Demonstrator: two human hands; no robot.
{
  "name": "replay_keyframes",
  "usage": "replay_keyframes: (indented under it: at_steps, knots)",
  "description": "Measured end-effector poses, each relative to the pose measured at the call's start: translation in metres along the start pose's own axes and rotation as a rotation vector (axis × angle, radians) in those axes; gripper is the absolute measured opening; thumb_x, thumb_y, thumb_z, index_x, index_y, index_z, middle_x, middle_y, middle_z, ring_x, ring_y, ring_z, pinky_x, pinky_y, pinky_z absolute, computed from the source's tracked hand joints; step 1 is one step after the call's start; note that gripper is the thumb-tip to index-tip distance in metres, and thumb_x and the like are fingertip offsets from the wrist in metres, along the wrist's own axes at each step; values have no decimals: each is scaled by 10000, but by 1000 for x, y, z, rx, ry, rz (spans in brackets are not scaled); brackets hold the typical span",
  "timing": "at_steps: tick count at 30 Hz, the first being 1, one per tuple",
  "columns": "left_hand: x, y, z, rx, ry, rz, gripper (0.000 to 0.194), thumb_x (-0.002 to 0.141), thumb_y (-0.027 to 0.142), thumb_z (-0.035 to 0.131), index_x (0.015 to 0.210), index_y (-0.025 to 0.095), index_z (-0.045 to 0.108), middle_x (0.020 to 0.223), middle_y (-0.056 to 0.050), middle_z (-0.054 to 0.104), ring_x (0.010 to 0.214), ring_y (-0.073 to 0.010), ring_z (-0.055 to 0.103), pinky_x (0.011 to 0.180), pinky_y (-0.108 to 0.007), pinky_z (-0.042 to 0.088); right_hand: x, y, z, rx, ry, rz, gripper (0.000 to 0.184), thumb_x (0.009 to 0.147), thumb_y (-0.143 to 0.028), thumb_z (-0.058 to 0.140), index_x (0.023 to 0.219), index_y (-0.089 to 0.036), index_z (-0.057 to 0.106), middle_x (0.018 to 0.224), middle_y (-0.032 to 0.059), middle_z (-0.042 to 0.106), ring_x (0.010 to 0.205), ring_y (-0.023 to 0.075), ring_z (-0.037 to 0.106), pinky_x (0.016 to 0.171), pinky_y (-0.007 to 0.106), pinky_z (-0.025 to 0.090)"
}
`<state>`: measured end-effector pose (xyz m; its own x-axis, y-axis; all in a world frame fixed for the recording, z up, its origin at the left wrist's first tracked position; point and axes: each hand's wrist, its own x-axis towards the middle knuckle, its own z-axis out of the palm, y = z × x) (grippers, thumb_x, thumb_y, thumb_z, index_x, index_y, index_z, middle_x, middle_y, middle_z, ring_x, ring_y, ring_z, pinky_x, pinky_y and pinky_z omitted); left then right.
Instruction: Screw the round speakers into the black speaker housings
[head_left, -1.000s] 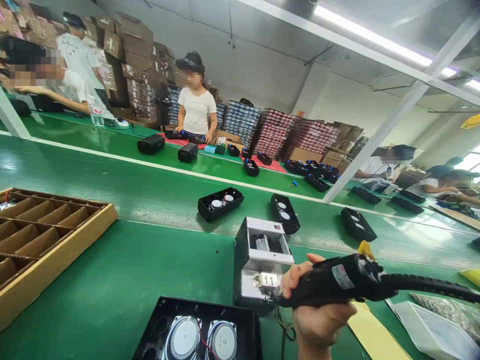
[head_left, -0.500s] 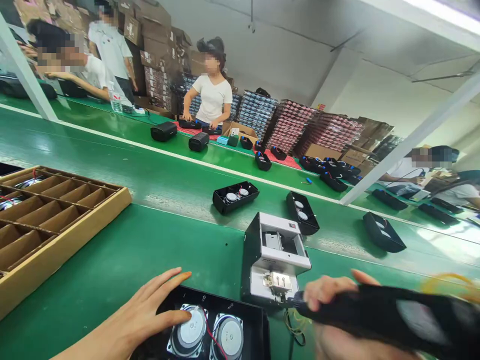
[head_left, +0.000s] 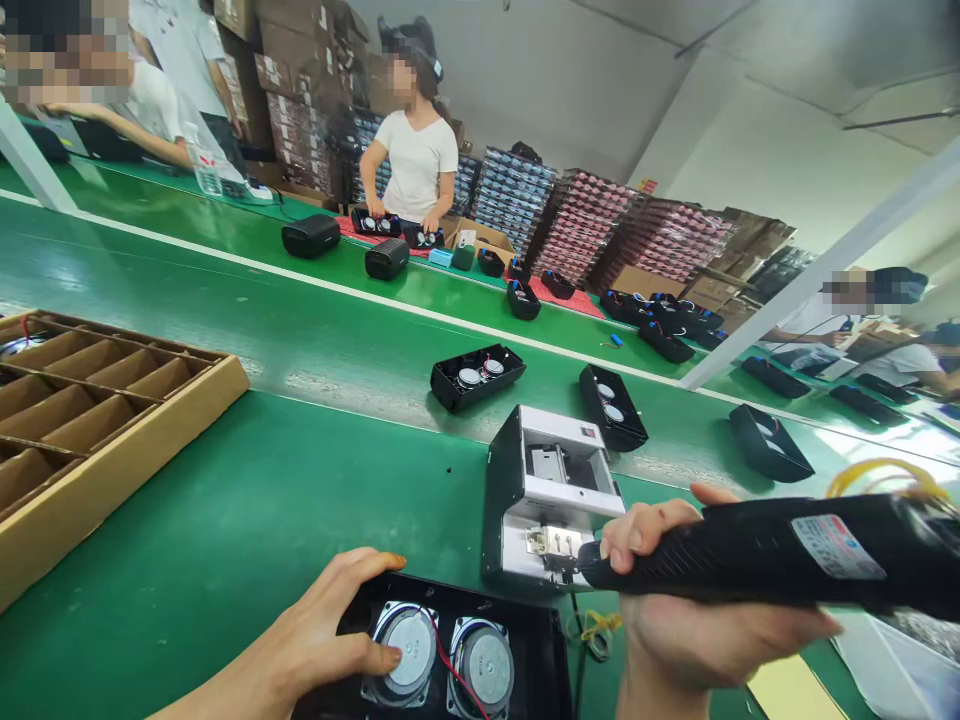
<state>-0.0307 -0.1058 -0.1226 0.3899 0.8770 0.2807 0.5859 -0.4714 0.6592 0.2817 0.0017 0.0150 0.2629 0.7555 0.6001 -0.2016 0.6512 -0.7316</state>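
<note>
My right hand (head_left: 697,620) is wrapped round a black electric screwdriver (head_left: 787,555), whose tip points left at the outlet of a grey and white screw feeder (head_left: 544,495). My left hand (head_left: 330,635) lies with its fingers spread on the near left corner of a black speaker housing (head_left: 450,655). That housing holds two round silver speaker drivers joined by a red wire. The left thumb touches the left driver.
A cardboard divider tray (head_left: 97,420) sits at the left on the green bench (head_left: 247,520). More open black housings (head_left: 476,375) ride the belt beyond. Across the line a person in a white shirt (head_left: 409,165) handles speakers; others sit at far left and far right. Stacked cartons fill the back.
My left hand came into view and settled on the speaker housing. The screwdriver stayed at the feeder outlet while the camera shifted down and nearer.
</note>
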Motion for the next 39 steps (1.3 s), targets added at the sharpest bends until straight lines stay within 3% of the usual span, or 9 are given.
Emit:
replay_keyframes:
  at_steps: [2, 6, 11, 13, 16, 18, 22, 30, 39]
  knots:
    - [0, -5, 1, -32, -10, -39, 307, 895, 369, 746, 1193, 443, 759, 1593, 36, 486, 1374, -327, 555, 1116, -428, 542, 1, 1, 0, -12, -8, 20, 858, 797, -992, 355, 1062, -235, 660, 529, -38, 616, 359, 142, 479, 346, 274, 427]
    - [3, -16, 7, -136, -21, -207, 642, 843, 347, 793, 1448, 466, 613, 1468, -8, 593, 1283, -315, 622, 1030, -400, 603, 0, 2, 1, -32, -47, 54, 852, 784, -992, 389, 1107, -239, 621, 544, -52, 602, 356, 146, 484, 356, 284, 428]
    - [2, -16, 18, -232, -54, -379, 786, 688, 289, 914, 1410, 418, 632, 1420, -37, 614, 1305, -349, 627, 1031, -417, 604, 0, 4, 2, -55, -32, 59, 885, 770, -998, 399, 1159, -239, 632, 558, -56, 608, 370, 136, 478, 360, 276, 419]
    - [0, -11, 17, -214, -36, -284, 737, 734, 297, 893, 1412, 419, 631, 1439, -51, 607, 1297, -335, 634, 1037, -417, 597, 2, 4, 1, -65, -22, 48, 897, 759, -1002, 410, 1158, -236, 651, 558, -56, 611, 372, 131, 477, 358, 271, 418]
    - [0, 1, 7, -147, -11, 35, 525, 797, 362, 849, 1300, 434, 714, 1557, -42, 529, 1368, -339, 568, 1097, -452, 547, 6, 3, -2, -58, 5, 25, 927, 747, -1015, 396, 1171, -237, 669, 560, -59, 613, 362, 130, 477, 348, 270, 417]
    - [2, 8, 0, -116, -9, 119, 405, 795, 410, 841, 1193, 427, 764, 1602, -10, 486, 1396, -346, 536, 1124, -463, 522, 7, 1, -4, -55, -9, 6, 941, 746, -1021, 378, 1183, -241, 672, 552, -57, 615, 348, 136, 475, 336, 279, 424]
    - [1, 15, -4, -86, -15, 58, 309, 820, 422, 809, 1126, 389, 779, 1602, -5, 479, 1363, -332, 558, 1113, -455, 533, 8, -1, -4, -69, -30, -5, 923, 772, -1013, 334, 1169, -251, 672, 533, -65, 597, 339, 139, 465, 319, 276, 414]
    - [-7, 22, -2, -46, -21, 74, 392, 815, 397, 837, 1179, 306, 724, 1669, -96, 367, 1506, -385, 385, 1162, -543, 492, 6, 5, -2, -63, -51, 36, 860, 775, -1004, 368, 1099, -253, 632, 534, -62, 600, 337, 146, 460, 342, 288, 412]
    - [-6, 26, -17, -118, -154, 2, 405, 869, 484, 821, 1224, 331, 700, 1716, -77, 326, 1558, -406, 341, 1206, -572, 458, 2, 4, -2, -77, -6, 55, 920, 709, -1040, 400, 1067, -233, 661, 542, -57, 609, 350, 138, 473, 346, 279, 406]
